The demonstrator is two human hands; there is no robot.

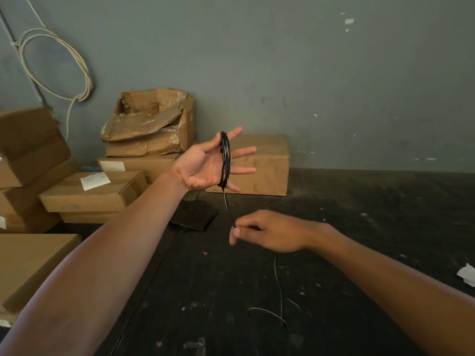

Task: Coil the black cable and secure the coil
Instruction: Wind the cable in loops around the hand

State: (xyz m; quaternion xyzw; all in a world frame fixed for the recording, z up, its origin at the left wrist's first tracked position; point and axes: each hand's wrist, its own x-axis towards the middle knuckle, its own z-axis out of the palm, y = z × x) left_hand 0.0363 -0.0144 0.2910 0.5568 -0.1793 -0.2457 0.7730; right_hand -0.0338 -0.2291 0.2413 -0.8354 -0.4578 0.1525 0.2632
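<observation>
Above the dark table (334, 227), I see the black cable (225, 160) coiled around the spread fingers of my left hand (205, 165); my right hand (267, 231) pinches its loose end below.

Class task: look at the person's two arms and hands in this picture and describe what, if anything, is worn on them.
Nothing is worn. The left hand and right hand are bare: no gloves, and no rings, watch or bands that can be made out. Both forearms are uncovered right to the frame's edge, so no sleeve shows.
</observation>
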